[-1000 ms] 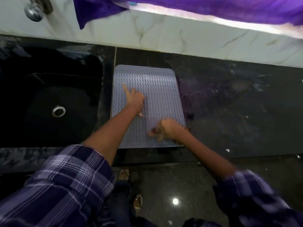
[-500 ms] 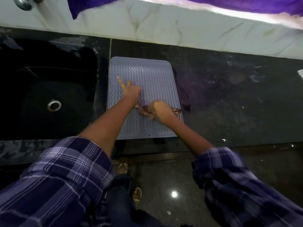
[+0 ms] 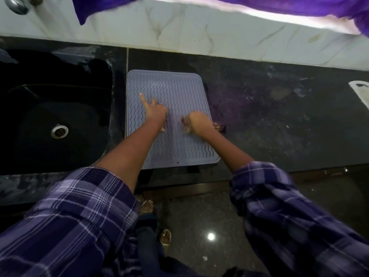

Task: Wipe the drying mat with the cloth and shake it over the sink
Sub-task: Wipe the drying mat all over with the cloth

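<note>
A pale lilac drying mat [image 3: 175, 90] with wavy ridges lies flat on the dark counter, just right of the black sink [image 3: 50, 108]. My left hand [image 3: 154, 111] presses on the mat's left half, index finger stretched out, holding nothing. My right hand [image 3: 198, 122] is closed on a small brownish cloth [image 3: 218, 126] at the mat's right side. Most of the cloth is hidden under the hand; bits stick out on both sides.
The sink's metal drain [image 3: 59, 131] shows at the left, a tap [image 3: 17, 5] at the top left. A purple fabric [image 3: 259, 5] hangs along the white marble ledge. A white object [image 3: 360, 90] lies at the counter's right edge. The counter front edge [image 3: 259, 176] runs below the mat.
My right hand with the cloth has swept from the mat's lower edge up and then rightward across the mat. My left hand has stayed pressed on the left half.
</note>
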The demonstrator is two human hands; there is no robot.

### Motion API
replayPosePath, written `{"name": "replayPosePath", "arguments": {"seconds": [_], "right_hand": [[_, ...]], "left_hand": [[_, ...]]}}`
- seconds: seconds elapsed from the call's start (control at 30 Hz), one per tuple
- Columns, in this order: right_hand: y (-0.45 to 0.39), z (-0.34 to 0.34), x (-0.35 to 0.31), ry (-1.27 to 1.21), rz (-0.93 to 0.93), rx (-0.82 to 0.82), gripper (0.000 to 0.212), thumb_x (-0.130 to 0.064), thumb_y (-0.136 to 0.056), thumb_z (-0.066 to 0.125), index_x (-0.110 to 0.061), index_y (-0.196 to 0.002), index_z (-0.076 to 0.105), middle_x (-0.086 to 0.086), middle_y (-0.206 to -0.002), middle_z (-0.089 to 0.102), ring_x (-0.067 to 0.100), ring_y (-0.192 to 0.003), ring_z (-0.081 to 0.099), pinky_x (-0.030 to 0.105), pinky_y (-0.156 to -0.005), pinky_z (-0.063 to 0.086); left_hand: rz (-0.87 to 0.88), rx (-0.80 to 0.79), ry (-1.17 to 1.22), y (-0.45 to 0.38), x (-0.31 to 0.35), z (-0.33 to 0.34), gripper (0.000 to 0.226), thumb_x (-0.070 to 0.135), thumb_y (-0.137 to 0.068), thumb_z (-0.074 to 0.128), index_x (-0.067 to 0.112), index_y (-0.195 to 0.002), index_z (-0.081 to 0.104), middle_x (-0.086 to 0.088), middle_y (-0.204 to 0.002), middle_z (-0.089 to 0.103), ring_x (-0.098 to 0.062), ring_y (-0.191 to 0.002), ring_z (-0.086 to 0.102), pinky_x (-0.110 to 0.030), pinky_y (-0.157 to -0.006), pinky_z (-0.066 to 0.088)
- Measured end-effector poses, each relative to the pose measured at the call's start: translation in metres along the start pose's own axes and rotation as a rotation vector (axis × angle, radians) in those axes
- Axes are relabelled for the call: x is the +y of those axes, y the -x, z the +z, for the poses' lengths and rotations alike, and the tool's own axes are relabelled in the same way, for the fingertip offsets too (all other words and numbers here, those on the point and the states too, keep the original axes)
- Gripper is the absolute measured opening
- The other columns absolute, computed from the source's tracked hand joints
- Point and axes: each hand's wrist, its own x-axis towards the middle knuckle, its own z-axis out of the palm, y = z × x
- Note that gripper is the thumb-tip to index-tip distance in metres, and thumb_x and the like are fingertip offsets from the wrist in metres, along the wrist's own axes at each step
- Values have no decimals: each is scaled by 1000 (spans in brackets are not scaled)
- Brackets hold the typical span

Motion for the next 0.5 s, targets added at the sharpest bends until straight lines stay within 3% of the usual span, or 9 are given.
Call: {"name": "replayPosePath", "arguments": {"seconds": [0.13, 0.23, 0.37, 0.43, 0.5], "right_hand": [[26, 33, 4, 77, -26, -271, 30, -18, -91, 59, -2, -115, 63, 13, -117, 63, 28, -106, 60, 33, -94, 46], [64, 43, 19, 140, -40, -418, 32, -21, -90, 60, -4, -117, 62, 13, -122, 61, 26, -106, 58, 34, -96, 44], [72, 6, 41, 20, -123, -289, 29, -3, -87, 56, -7, -112, 70, 13, -115, 68, 28, -106, 63, 32, -93, 50], [50, -16, 42, -92, -75, -122, 27, -4, -87, 56, -9, -109, 71, 11, -113, 68, 26, -106, 63, 32, -91, 49], [15, -25, 37, -214, 29, -79, 23, -8, -91, 55, -3, -108, 69, 15, -116, 65, 29, -110, 61, 29, -88, 47]], "left_hand": [[27, 8, 28, 2, -3, 1, 87, 53, -76, 72, 19, -147, 36, -2, -152, 35, -30, -148, 13, -74, -108, 2], [48, 19, 52, 5, -7, 1, 87, 54, -77, 70, 21, -149, 33, -2, -155, 30, -30, -148, 12, -74, -108, 2], [50, -29, 11, 5, -8, -7, 86, 54, -75, 72, 18, -145, 38, -5, -152, 36, -29, -147, 15, -74, -108, 0], [42, -19, -11, 1, -7, -13, 80, 52, -75, 74, 19, -141, 44, -5, -149, 41, -28, -147, 19, -73, -108, -1], [34, 24, -6, -5, -7, -20, 71, 50, -78, 72, 20, -138, 48, -5, -147, 45, -26, -146, 23, -70, -109, -2]]}}
